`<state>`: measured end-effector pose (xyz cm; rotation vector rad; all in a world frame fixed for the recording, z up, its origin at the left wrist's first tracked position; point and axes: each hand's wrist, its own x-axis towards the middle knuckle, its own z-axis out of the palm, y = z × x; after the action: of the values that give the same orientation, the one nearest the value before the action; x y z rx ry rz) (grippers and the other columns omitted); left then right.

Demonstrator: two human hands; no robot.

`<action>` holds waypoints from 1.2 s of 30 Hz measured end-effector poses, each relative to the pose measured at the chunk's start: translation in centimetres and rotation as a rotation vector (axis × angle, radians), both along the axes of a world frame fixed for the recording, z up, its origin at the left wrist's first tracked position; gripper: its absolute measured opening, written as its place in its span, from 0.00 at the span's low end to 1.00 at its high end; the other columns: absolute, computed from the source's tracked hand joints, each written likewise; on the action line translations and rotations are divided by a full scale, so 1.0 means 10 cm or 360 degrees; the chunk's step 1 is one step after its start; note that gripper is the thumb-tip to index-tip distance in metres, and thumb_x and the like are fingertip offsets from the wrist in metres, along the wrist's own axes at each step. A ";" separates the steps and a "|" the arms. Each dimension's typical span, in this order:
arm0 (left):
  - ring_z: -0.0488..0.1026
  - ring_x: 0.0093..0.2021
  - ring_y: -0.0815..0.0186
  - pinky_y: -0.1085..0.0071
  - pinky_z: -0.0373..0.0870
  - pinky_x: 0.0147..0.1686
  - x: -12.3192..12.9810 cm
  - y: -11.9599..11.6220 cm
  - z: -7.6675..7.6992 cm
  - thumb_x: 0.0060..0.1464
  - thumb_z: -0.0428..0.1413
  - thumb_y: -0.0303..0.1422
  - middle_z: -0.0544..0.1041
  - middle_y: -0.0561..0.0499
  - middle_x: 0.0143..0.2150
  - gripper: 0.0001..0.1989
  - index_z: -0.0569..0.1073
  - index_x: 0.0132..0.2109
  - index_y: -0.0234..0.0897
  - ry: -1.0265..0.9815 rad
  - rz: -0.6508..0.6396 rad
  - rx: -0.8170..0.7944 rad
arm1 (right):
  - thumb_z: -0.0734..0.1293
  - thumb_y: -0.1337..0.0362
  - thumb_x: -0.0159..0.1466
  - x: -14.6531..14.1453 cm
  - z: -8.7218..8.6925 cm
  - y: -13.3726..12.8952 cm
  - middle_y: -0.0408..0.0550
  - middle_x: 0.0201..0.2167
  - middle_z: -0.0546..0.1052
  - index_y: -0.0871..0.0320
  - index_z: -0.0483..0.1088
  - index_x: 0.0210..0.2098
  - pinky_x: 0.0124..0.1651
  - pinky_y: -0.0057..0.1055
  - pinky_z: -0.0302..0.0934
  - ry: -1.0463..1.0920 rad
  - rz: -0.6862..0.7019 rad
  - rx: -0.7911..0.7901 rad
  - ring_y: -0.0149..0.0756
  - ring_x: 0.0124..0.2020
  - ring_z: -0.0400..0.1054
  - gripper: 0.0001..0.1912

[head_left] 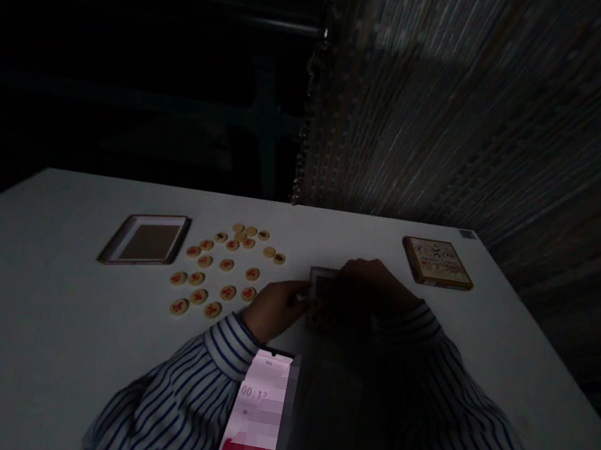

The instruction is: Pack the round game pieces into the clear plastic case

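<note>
Dimly, near the middle of the white table (82, 342), two hands meet at a small shallow box (321, 272), its pale rim catching a little light while its inside stays too dark to read. The left hand (274, 310) comes to the box's left edge with its fingers bent and their tips at the rim; I can't make out whether its grip is pinching anything. The right hand (375, 281) reaches over the far right part of the box, its back upward and its fingers lost in shadow, so the state of that grip can't be made out either. Both arms wear blue-striped sleeves (171, 396).

To the left of the left hand, round game pieces (227, 265) lie scattered, the nearer ones marked in red, some farther ones marked dark or showing plain tops. Beyond them to the left sits a shallow tray (149, 242) with a pale inner wall. Well apart on the right, near the table's edge, lies a flat printed box (438, 263). A lit phone (257, 404), partly pixelated, shows beside the left sleeve, and a string curtain (414, 105) hangs behind the table
</note>
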<state>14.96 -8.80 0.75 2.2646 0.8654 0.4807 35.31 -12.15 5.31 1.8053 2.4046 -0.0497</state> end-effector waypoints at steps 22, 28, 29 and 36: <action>0.72 0.33 0.67 0.72 0.67 0.33 -0.01 -0.01 0.02 0.51 0.49 0.35 0.76 0.48 0.38 0.17 0.69 0.48 0.37 -0.0073 0.0123 -0.0003 | 0.60 0.66 0.56 0.19 0.25 -0.13 0.50 0.35 0.74 0.58 0.71 0.37 0.37 0.29 0.55 0.0244 -0.0095 0.0032 0.35 0.35 0.67 0.11; 0.72 0.32 0.67 0.71 0.67 0.33 -0.07 0.01 0.12 0.51 0.50 0.36 0.76 0.48 0.34 0.14 0.72 0.43 0.36 -0.0160 0.0273 0.0041 | 0.59 0.67 0.56 0.18 0.25 -0.14 0.49 0.34 0.74 0.59 0.70 0.37 0.36 0.28 0.54 0.0249 -0.0061 0.0084 0.34 0.35 0.67 0.11; 0.72 0.32 0.67 0.71 0.67 0.33 -0.09 0.01 0.14 0.51 0.50 0.36 0.76 0.48 0.34 0.14 0.72 0.42 0.36 -0.0176 0.0281 0.0055 | 0.59 0.67 0.57 0.18 0.26 -0.15 0.49 0.33 0.74 0.59 0.70 0.36 0.36 0.28 0.54 0.0248 -0.0057 0.0099 0.34 0.35 0.67 0.11; 0.72 0.34 0.66 0.70 0.68 0.35 -0.28 -0.01 0.25 0.53 0.48 0.37 0.76 0.49 0.35 0.14 0.72 0.42 0.37 -0.0217 0.0371 0.0154 | 0.57 0.65 0.60 0.07 0.34 -0.18 0.51 0.37 0.74 0.60 0.68 0.41 0.40 0.30 0.54 0.0361 -0.0052 0.0362 0.35 0.37 0.66 0.13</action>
<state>12.16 -8.92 3.27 2.1973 1.0610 0.7882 36.01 -13.91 8.67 2.0369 2.6294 0.0179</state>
